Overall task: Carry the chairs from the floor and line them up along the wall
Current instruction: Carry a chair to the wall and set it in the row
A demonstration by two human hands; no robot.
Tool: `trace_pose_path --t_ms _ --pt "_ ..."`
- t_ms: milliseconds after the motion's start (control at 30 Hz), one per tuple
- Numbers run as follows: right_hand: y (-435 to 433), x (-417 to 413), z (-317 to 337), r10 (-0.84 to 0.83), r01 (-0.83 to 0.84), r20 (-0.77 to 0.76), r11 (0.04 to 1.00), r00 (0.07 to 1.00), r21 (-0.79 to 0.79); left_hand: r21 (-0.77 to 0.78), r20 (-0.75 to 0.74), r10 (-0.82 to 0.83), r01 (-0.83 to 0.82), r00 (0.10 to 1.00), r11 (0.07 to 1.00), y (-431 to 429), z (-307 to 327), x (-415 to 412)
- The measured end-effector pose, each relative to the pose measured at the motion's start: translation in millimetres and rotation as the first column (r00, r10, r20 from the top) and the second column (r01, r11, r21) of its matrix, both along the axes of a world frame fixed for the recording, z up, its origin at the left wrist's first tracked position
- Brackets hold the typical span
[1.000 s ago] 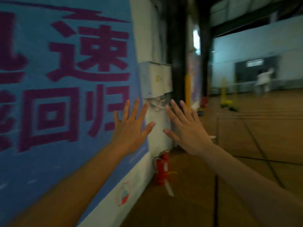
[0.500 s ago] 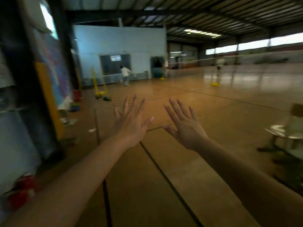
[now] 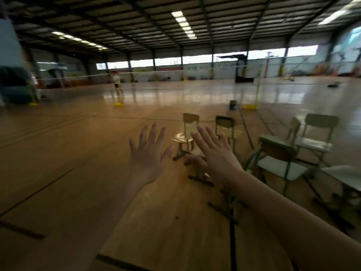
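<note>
Several chairs with pale seats and dark metal legs stand scattered on the wooden gym floor at the right. The farthest chair stands just beyond my fingertips. A second chair is partly hidden behind my right hand. A nearer chair and a chair behind it stand at the right. My left hand and my right hand are both raised in front of me, fingers spread, holding nothing and touching no chair.
A person stands far off on the court near a yellow net base. A net post on another yellow base and a small bin stand beyond the chairs. Open wooden floor stretches to the left.
The view has swung right, from the blue wall banner across the hall to the chairs on the floor. Both hands stay raised, spread and empty.
</note>
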State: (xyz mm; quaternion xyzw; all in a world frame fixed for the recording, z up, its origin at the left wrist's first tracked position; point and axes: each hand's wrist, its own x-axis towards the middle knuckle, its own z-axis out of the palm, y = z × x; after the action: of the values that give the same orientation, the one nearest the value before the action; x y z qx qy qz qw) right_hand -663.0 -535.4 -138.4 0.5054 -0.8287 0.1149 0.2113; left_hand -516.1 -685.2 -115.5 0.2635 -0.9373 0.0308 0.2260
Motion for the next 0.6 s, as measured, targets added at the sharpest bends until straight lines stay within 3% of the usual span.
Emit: trace_pose_path --t_ms 267,600 --pt "50 -139 -30 -0.221 0.223 -0.034 0.969 0.975 0.104 0.008 0.058 -0.265 0.265 0.963 0.964 12 -16 -153" --pt "81 -305 -64 -0.374 0.361 0.029 0.909 0.927 0.208 0.138 0.093 -0.378 0.364 0.921 0.921 18 -60 -342"
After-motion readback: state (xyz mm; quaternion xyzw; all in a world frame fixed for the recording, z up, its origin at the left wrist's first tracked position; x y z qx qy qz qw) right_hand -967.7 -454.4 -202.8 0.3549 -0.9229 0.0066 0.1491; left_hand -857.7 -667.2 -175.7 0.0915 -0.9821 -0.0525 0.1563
